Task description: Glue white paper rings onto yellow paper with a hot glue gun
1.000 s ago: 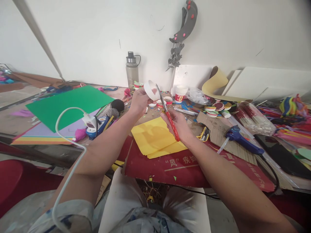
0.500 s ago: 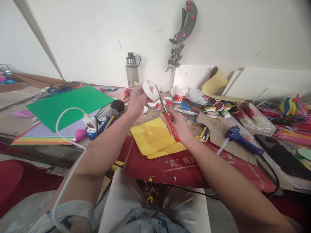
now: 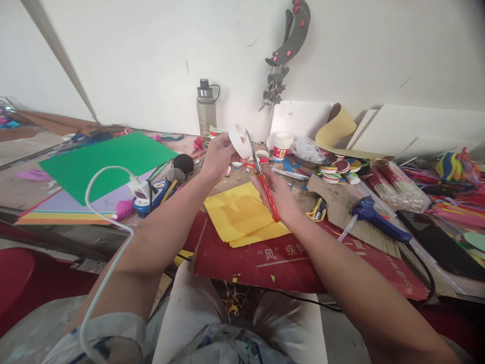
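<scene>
Raised over the table, my left hand (image 3: 220, 156) pinches a white paper ring (image 3: 240, 142) between thumb and fingers. It looks like a slice of a paper cup. My right hand (image 3: 278, 189) is closed around red-handled scissors (image 3: 267, 191), blades pointing up and away from me. The blade tips stand right beside the ring's right edge; I cannot tell if they touch it. Beneath both hands, yellow paper sheets (image 3: 242, 215) lie on a red printed board (image 3: 265, 265). Cut cup rings (image 3: 262, 155) lie behind the scissors.
A grey bottle (image 3: 206, 108) and stacked paper cups (image 3: 282, 146) stand at the back. To the right are a blue glue gun (image 3: 381, 220), a black phone (image 3: 441, 242) and wrapped brushes (image 3: 397, 184). Green paper (image 3: 108, 164) lies left. A white cable (image 3: 113, 263) hangs by my left arm.
The white ring in my left hand has shifted slightly right and turned a little. The scissors in my right hand have moved very slightly, staying beside it.
</scene>
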Demonstrator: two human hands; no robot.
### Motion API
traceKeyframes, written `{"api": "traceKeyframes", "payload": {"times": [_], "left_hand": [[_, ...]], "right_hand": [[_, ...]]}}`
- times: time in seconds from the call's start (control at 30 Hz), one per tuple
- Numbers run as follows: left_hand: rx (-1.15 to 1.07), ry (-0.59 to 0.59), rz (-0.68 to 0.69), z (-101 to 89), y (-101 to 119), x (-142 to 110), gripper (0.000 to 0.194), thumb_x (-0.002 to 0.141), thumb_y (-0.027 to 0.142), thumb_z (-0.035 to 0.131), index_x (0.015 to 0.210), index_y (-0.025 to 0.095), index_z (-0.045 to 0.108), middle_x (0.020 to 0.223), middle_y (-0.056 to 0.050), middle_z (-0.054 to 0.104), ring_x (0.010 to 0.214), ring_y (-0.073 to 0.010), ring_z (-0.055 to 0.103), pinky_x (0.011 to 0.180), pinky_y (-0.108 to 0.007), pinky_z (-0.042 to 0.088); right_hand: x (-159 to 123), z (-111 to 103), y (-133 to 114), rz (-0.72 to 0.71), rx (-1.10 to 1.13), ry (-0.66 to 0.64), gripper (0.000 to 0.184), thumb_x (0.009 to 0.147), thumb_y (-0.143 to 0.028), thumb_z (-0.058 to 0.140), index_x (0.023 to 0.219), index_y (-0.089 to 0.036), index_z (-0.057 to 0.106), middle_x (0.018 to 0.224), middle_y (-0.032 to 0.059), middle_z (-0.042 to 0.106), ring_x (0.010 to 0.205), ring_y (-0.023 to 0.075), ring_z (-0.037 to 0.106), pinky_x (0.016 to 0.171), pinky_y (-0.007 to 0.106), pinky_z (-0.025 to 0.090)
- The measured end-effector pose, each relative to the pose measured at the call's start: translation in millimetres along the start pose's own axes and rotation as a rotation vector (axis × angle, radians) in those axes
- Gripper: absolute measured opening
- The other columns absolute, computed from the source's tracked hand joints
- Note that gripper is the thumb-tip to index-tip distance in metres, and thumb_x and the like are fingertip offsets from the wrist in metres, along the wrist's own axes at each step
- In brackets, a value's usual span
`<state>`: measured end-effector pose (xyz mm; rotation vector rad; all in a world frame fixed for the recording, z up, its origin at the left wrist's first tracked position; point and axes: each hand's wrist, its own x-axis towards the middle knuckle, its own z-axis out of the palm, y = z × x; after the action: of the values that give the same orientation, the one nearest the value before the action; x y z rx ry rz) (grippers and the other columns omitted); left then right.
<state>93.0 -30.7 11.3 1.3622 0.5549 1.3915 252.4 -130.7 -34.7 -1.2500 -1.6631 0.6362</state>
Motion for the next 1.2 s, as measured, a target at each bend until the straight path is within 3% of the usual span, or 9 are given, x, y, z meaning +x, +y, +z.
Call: {"api": "traceKeyframes", "payload": {"times": [0.27,0.5,0.77,1.07,1.2], "left_hand": [[-0.019,-0.013,-0.034,-1.3,2.7,0.0,0.05,0.074,0.034,0.094,0.069,0.02,0.046,0.059,0.006,0.06,0.046,-0.0069,0.06,0.046,-0.017,0.05],[-0.007,0.001,-0.067,-3.1,1.6,1.8,0.046,0.075,0.035,0.093,0.072,0.019,0.05,0.063,0.005,0.063,0.049,-0.0083,0.063,0.046,-0.018,0.05],[0.094,0.097,0.169,-9.9,-5.7,6.7,0.043,0.081,0.044,0.091,0.077,0.021,0.055,0.066,0.005,0.065,0.054,-0.0102,0.062,0.05,-0.021,0.052],[0.06,0.033,0.035,0.5,-6.5,-0.8,0.046,0.072,0.041,0.096,0.07,0.021,0.055,0.061,0.004,0.065,0.051,-0.0108,0.06,0.052,-0.024,0.056],[0.047,0.034,-0.006,2.1,-6.1,-1.6,0.043,0.073,0.038,0.095,0.07,0.02,0.056,0.065,0.001,0.069,0.057,-0.0128,0.066,0.056,-0.025,0.059]], "right_hand": [[-2.9,-1.7,-6.6,0.017,0.0,0.012,0.052,0.092,-0.075,0.059,0.101,-0.025,0.064,0.067,-0.0028,0.048,0.06,0.0181,0.044,0.06,0.033,0.037],[-3.6,-3.1,-8.1,-0.002,-0.065,0.028,0.051,0.094,-0.077,0.057,0.09,-0.026,0.061,0.062,-0.0033,0.047,0.061,0.0182,0.045,0.061,0.033,0.038],[-4.9,-0.3,-7.5,0.069,0.013,-0.022,0.053,0.09,-0.08,0.061,0.093,-0.027,0.061,0.06,-0.005,0.042,0.056,0.0175,0.042,0.057,0.032,0.035],[-1.5,-2.8,-4.1,0.028,-0.009,-0.014,0.052,0.093,-0.077,0.058,0.104,-0.026,0.06,0.068,-0.0039,0.05,0.062,0.0189,0.044,0.062,0.033,0.036],[-1.0,-1.9,-0.4,0.025,-0.003,-0.002,0.049,0.092,-0.077,0.06,0.097,-0.028,0.058,0.067,-0.0034,0.05,0.061,0.019,0.046,0.061,0.033,0.038]]}}
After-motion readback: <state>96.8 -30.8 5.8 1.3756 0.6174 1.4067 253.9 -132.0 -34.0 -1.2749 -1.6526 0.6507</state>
